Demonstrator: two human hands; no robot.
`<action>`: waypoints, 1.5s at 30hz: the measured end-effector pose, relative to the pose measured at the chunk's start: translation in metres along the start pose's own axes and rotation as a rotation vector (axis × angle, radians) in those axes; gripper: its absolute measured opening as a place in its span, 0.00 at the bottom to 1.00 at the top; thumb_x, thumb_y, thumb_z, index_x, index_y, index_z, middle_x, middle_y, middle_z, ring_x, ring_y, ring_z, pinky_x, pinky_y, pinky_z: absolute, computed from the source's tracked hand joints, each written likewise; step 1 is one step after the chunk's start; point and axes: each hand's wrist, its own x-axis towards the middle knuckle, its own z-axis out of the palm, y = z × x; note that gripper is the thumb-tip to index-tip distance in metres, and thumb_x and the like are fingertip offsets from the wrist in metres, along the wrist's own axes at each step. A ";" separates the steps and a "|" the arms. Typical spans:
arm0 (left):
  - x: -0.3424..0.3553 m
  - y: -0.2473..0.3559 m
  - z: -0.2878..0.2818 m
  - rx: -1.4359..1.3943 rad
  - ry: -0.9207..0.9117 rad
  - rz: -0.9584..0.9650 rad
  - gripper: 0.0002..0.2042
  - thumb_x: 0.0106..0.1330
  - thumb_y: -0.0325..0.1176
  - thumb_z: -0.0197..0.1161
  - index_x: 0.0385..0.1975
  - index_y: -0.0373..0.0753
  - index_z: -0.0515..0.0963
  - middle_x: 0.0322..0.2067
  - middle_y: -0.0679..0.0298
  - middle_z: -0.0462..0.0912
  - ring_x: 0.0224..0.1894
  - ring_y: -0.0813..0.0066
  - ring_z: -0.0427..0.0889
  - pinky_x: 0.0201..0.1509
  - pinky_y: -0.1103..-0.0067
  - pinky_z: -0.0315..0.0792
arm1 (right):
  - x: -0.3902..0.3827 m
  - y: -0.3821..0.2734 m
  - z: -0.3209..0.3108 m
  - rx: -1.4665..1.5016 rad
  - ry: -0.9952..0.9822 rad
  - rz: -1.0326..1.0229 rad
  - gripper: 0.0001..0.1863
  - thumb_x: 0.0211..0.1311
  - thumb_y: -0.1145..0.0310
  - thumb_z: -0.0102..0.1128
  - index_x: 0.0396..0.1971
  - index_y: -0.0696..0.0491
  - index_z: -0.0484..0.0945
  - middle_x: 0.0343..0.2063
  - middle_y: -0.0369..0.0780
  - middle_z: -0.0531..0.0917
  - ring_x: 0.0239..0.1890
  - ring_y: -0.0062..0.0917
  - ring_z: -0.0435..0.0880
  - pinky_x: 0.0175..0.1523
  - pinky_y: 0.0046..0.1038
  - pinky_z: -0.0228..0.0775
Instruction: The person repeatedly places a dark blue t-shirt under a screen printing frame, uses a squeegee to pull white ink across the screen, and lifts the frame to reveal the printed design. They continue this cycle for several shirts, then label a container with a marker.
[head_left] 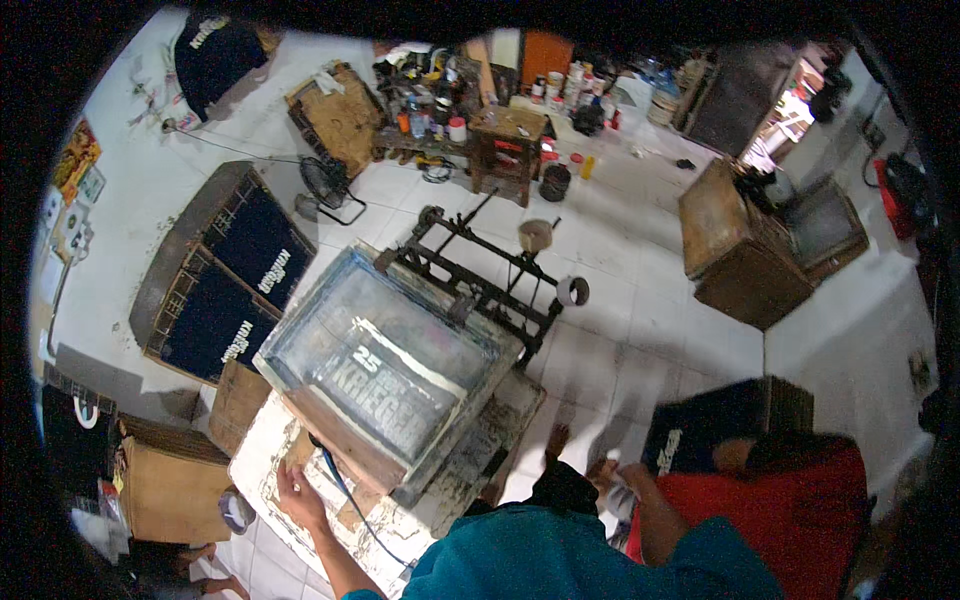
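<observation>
My left hand (pixel 298 497) is over the left edge of a worn white work table (pixel 265 465), fingers apart and holding nothing. Just beyond it lies a screen-printing frame (pixel 480 385), with pale stencilled lettering and a long streak of white ink on its mesh. A brown wooden strip (pixel 345 440) runs along the frame's near left side. Between my left hand and the frame, a blue cable (pixel 345 485) trails across the table. My right hand (pixel 630 478) is low beside my body, away from the frame; its fingers are too small and shadowed to read.
A black metal stand (pixel 480 275) adjoins the frame's far side. At left, dark printed fabric panels (pixel 220 305) lean near a fan (pixel 325 185). A wooden cabinet (pixel 745 250) stands right. Red cloth (pixel 760 515), apparently a person's clothing, is close at my right. Another person's feet (pixel 215 575) show lower left.
</observation>
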 end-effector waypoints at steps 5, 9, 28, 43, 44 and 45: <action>-0.007 0.159 0.126 -0.294 -0.220 -0.142 0.10 0.76 0.34 0.59 0.42 0.32 0.80 0.29 0.63 0.82 0.31 0.79 0.81 0.35 0.82 0.73 | 0.060 0.000 -0.068 -0.113 -0.213 0.090 0.17 0.65 0.53 0.62 0.31 0.53 0.84 0.28 0.42 0.86 0.27 0.31 0.84 0.38 0.38 0.79; -0.028 0.253 0.229 -0.111 -0.232 -0.262 0.15 0.75 0.41 0.61 0.32 0.35 0.80 0.23 0.62 0.80 0.22 0.81 0.78 0.26 0.83 0.70 | 0.149 -0.023 -0.148 -0.196 -0.326 0.117 0.18 0.67 0.52 0.60 0.26 0.52 0.83 0.25 0.43 0.85 0.26 0.33 0.84 0.37 0.39 0.79; 0.001 0.384 0.589 0.074 -0.058 -0.219 0.18 0.75 0.41 0.59 0.33 0.31 0.86 0.28 0.56 0.87 0.34 0.63 0.87 0.57 0.66 0.76 | 0.534 -0.711 -0.447 -0.149 -0.118 -0.735 0.25 0.64 0.52 0.69 0.49 0.59 0.82 0.41 0.43 0.87 0.44 0.29 0.84 0.50 0.34 0.77; 0.096 0.498 0.786 0.085 -0.190 -0.372 0.13 0.67 0.38 0.70 0.47 0.40 0.86 0.37 0.59 0.89 0.41 0.64 0.88 0.47 0.69 0.80 | 0.871 -0.967 -0.436 -0.110 -0.312 -0.497 0.18 0.67 0.54 0.63 0.53 0.44 0.76 0.48 0.34 0.84 0.42 0.28 0.82 0.44 0.39 0.76; 0.092 0.500 0.800 0.066 -0.077 -0.495 0.13 0.68 0.38 0.69 0.48 0.39 0.85 0.37 0.58 0.89 0.39 0.67 0.89 0.44 0.71 0.80 | 0.901 -1.003 -0.415 -0.147 -0.279 -0.548 0.18 0.67 0.55 0.63 0.53 0.45 0.76 0.47 0.34 0.84 0.42 0.28 0.82 0.44 0.39 0.76; 0.093 0.503 0.813 0.023 -0.035 -0.700 0.14 0.70 0.39 0.68 0.49 0.38 0.85 0.38 0.58 0.89 0.38 0.70 0.89 0.40 0.73 0.81 | 0.926 -1.034 -0.397 -0.189 -0.246 -0.593 0.18 0.68 0.55 0.63 0.53 0.45 0.76 0.47 0.35 0.84 0.42 0.28 0.82 0.44 0.39 0.76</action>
